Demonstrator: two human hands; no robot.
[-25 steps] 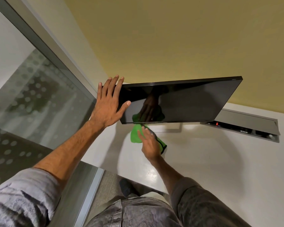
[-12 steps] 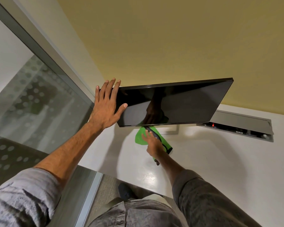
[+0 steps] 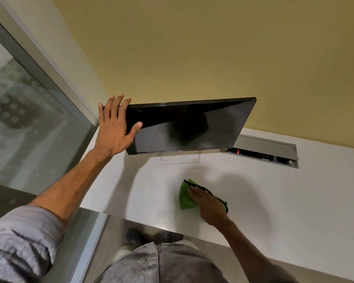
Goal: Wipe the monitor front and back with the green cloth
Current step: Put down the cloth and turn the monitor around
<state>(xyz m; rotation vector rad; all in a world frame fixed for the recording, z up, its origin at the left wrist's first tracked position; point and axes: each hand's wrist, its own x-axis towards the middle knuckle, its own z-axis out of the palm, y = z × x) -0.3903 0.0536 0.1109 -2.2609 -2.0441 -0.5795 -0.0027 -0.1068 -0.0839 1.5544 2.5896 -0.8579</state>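
A black monitor (image 3: 192, 125) stands on a clear stand on the white desk (image 3: 294, 211), its dark screen facing me. My left hand (image 3: 114, 127) lies flat with spread fingers over the screen's left edge, the thumb on the glass. The green cloth (image 3: 185, 198), edged in black, lies on the desk in front of the monitor. My right hand (image 3: 209, 205) rests on the cloth with straight fingers, covering its right part.
A glass partition (image 3: 29, 123) with a grey frame runs along the left. An open cable box (image 3: 264, 152) with a red light sits in the desk right of the monitor. A yellow wall (image 3: 213, 48) rises behind. The desk's near edge is below my right hand.
My right hand has drawn the cloth away from under the screen's bottom edge, toward me and to the right, onto the desk. My left hand stays on the screen's left edge.
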